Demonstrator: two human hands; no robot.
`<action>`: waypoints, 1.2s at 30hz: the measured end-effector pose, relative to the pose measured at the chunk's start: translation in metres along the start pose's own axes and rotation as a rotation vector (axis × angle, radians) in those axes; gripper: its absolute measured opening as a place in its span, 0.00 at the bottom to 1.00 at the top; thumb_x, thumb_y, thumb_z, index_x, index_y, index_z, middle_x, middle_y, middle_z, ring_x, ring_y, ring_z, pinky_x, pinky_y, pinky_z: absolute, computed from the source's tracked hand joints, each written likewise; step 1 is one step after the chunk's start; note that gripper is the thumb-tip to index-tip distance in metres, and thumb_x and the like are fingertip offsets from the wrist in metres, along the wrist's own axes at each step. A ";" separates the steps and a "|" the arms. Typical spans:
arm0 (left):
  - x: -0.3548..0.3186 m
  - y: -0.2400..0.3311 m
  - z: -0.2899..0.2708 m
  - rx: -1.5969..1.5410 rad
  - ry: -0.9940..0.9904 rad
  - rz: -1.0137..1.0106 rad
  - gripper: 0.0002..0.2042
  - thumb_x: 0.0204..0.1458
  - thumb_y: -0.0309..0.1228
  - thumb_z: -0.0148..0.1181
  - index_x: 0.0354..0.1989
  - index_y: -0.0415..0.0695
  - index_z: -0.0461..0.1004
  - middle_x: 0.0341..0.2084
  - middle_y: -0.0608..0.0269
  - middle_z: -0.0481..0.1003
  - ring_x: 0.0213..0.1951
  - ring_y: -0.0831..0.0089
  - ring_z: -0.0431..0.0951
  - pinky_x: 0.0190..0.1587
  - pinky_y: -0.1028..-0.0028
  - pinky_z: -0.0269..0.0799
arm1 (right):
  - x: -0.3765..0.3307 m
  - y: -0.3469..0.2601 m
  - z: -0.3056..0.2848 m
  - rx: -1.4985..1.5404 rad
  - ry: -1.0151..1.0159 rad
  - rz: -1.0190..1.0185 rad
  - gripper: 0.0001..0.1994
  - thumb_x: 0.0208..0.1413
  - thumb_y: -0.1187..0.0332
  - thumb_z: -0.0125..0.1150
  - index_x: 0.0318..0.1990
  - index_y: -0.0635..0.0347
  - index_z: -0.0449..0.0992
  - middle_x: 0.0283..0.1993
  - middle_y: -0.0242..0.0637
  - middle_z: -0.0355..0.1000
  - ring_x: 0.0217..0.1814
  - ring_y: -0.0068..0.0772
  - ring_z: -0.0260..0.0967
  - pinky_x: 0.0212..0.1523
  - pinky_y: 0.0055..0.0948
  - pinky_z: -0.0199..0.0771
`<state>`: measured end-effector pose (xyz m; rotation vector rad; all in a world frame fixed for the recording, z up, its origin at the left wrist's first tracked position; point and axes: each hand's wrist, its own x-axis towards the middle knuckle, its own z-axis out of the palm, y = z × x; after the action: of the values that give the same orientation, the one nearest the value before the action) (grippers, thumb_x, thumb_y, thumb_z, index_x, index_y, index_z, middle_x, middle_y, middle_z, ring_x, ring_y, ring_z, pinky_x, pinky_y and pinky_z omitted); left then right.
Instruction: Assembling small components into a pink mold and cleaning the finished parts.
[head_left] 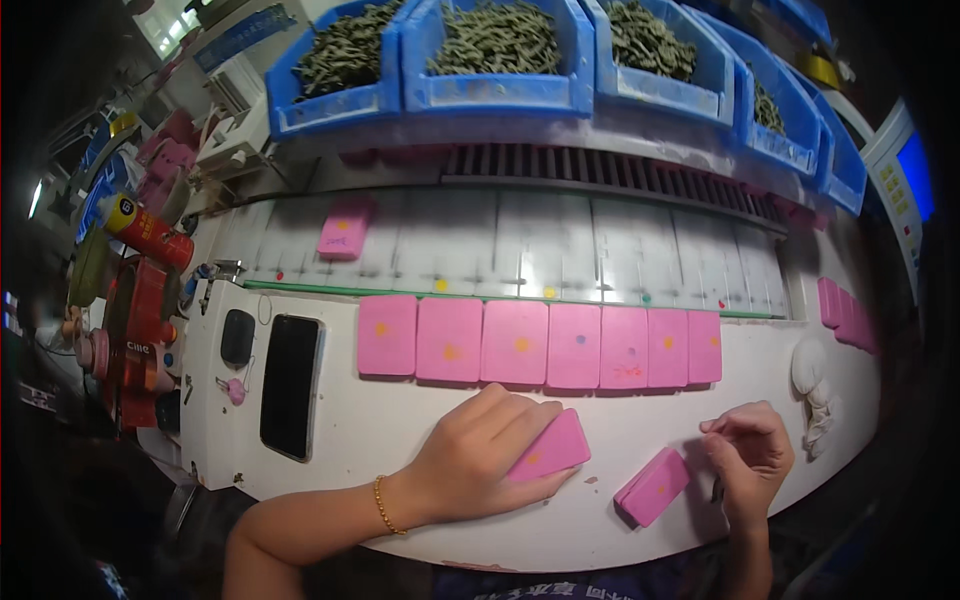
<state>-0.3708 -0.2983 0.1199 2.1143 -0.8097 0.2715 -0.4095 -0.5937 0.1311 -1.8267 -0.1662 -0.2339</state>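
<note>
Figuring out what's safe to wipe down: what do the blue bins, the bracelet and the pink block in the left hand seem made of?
Blue bins: likely molded plastic, slightly glossy; thick, seamless-looking walls. Bracelet: shiny, gold-colored beads, perhaps metal or plated. Pink block in the left hand: matte, maybe plastic or foam; smooth surface leaves it open.

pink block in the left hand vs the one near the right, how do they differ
The held block is gripped in the left hand; the loose block lies on the table beside the right hand. The held block is partly hidden by that left hand; the loose block's top is uncovered. Both are pink, marked yellow.
</note>
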 end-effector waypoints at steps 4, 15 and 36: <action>0.001 0.001 0.000 0.057 -0.024 -0.037 0.26 0.37 0.35 0.78 0.43 0.35 0.77 0.30 0.57 0.77 0.29 0.64 0.73 0.34 0.70 0.70 | 0.008 0.015 0.007 0.073 0.123 -0.119 0.18 0.50 0.86 0.63 0.49 0.64 0.72 0.38 0.40 0.67 0.36 0.30 0.68 0.46 0.37 0.78; 0.007 0.000 0.008 0.163 -0.163 -0.121 0.26 0.37 0.33 0.75 0.47 0.37 0.76 0.35 0.60 0.70 0.30 0.66 0.69 0.32 0.72 0.68 | 0.006 0.014 -0.012 -0.168 0.192 -0.072 0.17 0.63 0.75 0.52 0.58 0.71 0.68 0.41 0.36 0.60 0.42 0.28 0.57 0.51 0.36 0.66; 0.009 -0.001 0.005 0.304 -0.175 -0.056 0.24 0.37 0.37 0.73 0.43 0.36 0.80 0.32 0.65 0.72 0.26 0.72 0.67 0.28 0.76 0.66 | 0.013 -0.030 -0.008 0.084 -0.300 0.113 0.38 0.59 0.83 0.57 0.74 0.61 0.44 0.36 0.44 0.67 0.37 0.34 0.66 0.49 0.46 0.78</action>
<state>-0.3640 -0.3059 0.1202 2.4699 -0.8513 0.1901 -0.4043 -0.5937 0.1641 -1.7734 -0.2768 0.1270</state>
